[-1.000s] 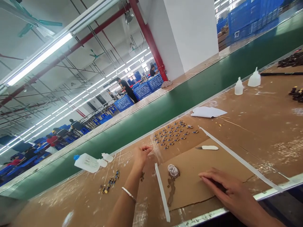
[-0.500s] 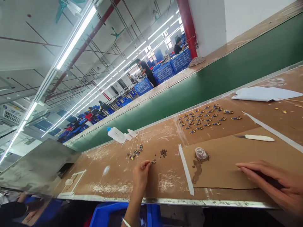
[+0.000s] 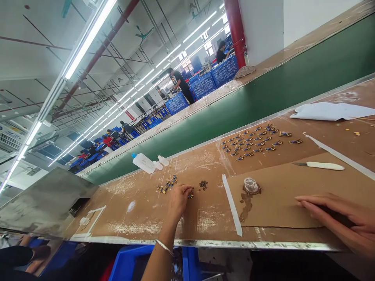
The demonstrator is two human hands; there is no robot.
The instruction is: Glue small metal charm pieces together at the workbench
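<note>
My left hand (image 3: 179, 200) reaches over the brown bench, thumb and forefinger pinched near a small dark piece; whether they hold it is too small to tell. Just below its fingertips lies a small blue-and-yellow figure (image 3: 190, 196). Left of the hand is a cluster of similar figures (image 3: 167, 185), and to the right a pile of small dark pieces (image 3: 203, 185). My right hand (image 3: 336, 218) rests at the cardboard sheet (image 3: 281, 203), thumb and forefinger close together; what they hold, if anything, is hidden.
A clear round dish (image 3: 250, 185) sits in a wet stain. A white-handled knife (image 3: 325, 166), rows of figures (image 3: 253, 141), white bottles (image 3: 144, 163) and a white sheet (image 3: 331, 111) lie farther off. A green belt (image 3: 263, 93) runs behind; a blue bin (image 3: 125, 259) is below.
My left hand has moved slightly up and away from the small figure, which it was touching before and which now lies on the bench. The view has shifted a little.
</note>
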